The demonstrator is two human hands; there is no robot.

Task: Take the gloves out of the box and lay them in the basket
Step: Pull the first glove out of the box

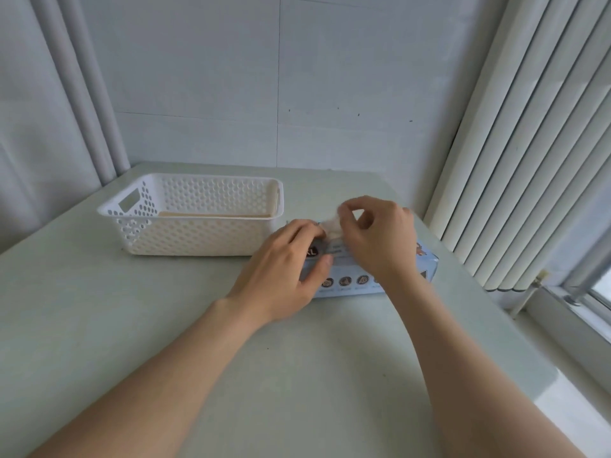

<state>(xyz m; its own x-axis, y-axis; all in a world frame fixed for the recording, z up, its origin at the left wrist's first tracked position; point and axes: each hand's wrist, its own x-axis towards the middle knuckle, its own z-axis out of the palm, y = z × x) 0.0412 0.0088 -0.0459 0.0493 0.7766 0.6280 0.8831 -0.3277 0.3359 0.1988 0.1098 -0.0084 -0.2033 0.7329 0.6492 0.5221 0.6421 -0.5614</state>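
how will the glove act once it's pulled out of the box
Probably floppy and light: the thin, translucent glove bunches where the right hand pinches it. It may drag the box, which the left hand holds.

Viewpoint: worn on the head, above the near side of the table (99, 325), looking forward and down
Facing: toward the wall (330, 77) behind the table, with blinds (529, 160) on the right
Nearness: close, both forearms enter from the bottom edge
Centre of frame: box (350, 282), left hand (281, 272) gripping its end, right hand (380, 239) pinching a glove (332, 226) above it
Left of centre: basket (198, 239)
Lens: wide-angle, straight lines bow near the edges
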